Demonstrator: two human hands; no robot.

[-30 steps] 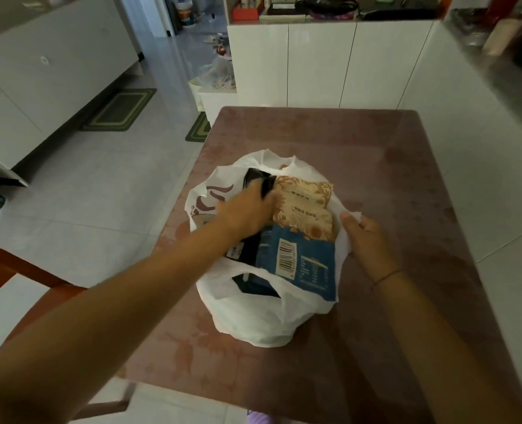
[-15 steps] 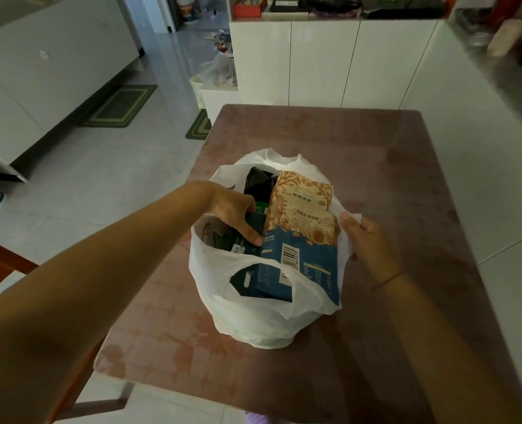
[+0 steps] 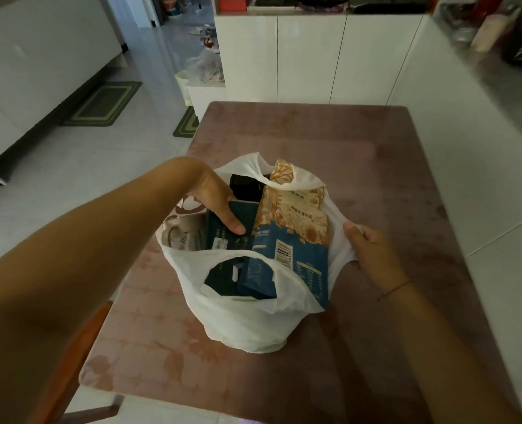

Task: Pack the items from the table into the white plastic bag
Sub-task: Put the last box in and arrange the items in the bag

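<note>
Both busy: left-hand grip (image 3: pixel 215 197) clamps the dark blue flat cardboard box (image 3: pixel 221 240), near-upright inside the white plastic bag (image 3: pixel 247 325), directly under it. Right-hand grip (image 3: pixel 368 247) pinches the bag's right rim open.

The bag (image 3: pixel 247 328) stands on the table (image 3: pixel 345 142), mouth up. The left hand (image 3: pixel 214 197) reaches into it from the left and grips the box (image 3: pixel 223 237) by its top edge. Just right of that grip, touching the box, stands the packet (image 3: pixel 296 237); the bag's far handle crosses its top. Behind the grip an item (image 3: pixel 246 186) sits in the bag. Left of the grip a pouch (image 3: pixel 180 237) leans on the bag's left wall. The right hand (image 3: pixel 369 249) pinches the bag's right rim, with the packet just left of that grip.
</note>
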